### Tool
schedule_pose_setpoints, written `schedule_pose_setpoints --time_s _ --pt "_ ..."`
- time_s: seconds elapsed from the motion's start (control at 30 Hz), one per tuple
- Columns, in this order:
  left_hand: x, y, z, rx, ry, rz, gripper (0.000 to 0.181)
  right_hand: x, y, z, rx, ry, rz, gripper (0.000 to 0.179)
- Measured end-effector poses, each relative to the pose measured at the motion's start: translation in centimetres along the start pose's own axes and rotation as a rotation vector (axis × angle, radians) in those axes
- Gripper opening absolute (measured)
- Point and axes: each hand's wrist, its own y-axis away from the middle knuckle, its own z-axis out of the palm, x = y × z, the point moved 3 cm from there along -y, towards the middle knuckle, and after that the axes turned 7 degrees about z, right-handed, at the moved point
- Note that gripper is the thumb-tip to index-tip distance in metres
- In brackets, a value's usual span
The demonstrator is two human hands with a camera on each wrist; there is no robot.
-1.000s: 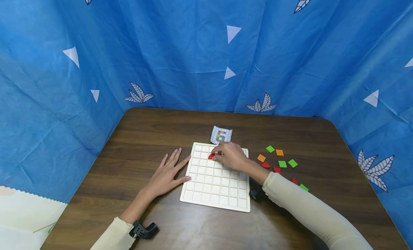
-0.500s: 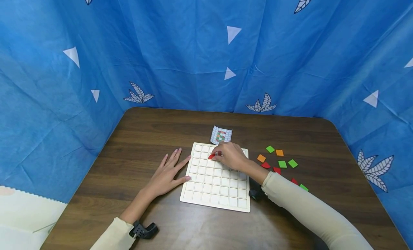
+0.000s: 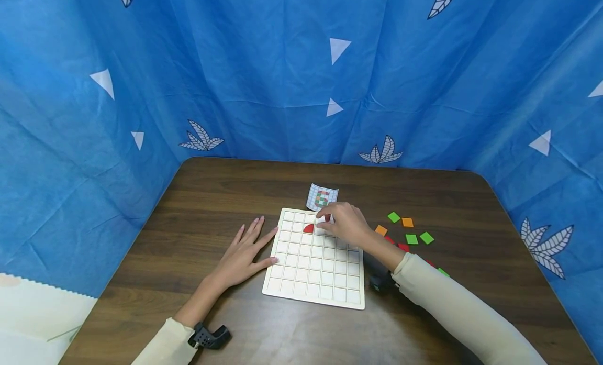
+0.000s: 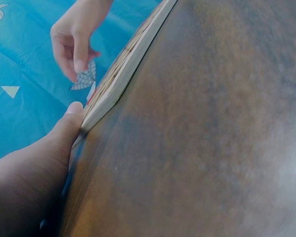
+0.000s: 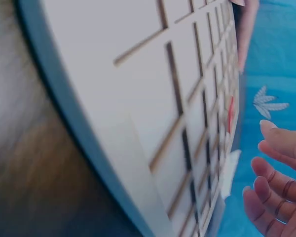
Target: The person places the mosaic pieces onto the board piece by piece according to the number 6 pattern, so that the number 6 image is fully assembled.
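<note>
A white gridded board (image 3: 301, 275) lies on the table. One red quarter-round piece (image 3: 308, 229) sits in a cell of its upper part. Spread beside the board's left edge, my left hand (image 3: 245, 257) touches that edge with thumb and forefinger; in the left wrist view its thumb (image 4: 69, 121) meets the board's side. Just right of the red piece, my right hand (image 3: 347, 223) hovers over the board. Its fingers (image 5: 271, 177) are loosely bent with nothing between them in the right wrist view.
Behind the board lies a small card (image 3: 322, 196) printed with a coloured grid pattern. Loose green (image 3: 412, 239), orange (image 3: 407, 222) and red pieces (image 3: 403, 247) lie to the right, some partly hidden by the right arm. A blue curtain (image 3: 282, 82) hangs behind the table (image 3: 226, 187).
My right hand has let go of the red piece and moved a little right and up, so the piece shows whole on the board. My left hand has stayed put.
</note>
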Motion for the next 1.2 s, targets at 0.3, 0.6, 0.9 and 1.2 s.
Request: schedule_pose_setpoints --time_s 0.3,0.6,0.9,1.2 --pt "0.0 0.0 0.0 0.006 0.001 0.071 0.077 1.7 1.6 -2.9 0.072 -0.015 0.043 0.022" --pt "0.0 -0.1 0.1 -0.014 0.007 0.100 0.077 3.6 4.1 -5.1 0.104 -0.038 0.095 0.022" --pt "0.1 0.0 0.3 -0.021 0.002 0.092 0.076 6.7 6.7 -6.8 0.197 -0.068 0.084 0.025" --pt "0.2 0.1 0.5 -0.028 -0.016 0.082 0.077 9.6 8.7 -7.5 0.212 -0.094 0.095 0.031"
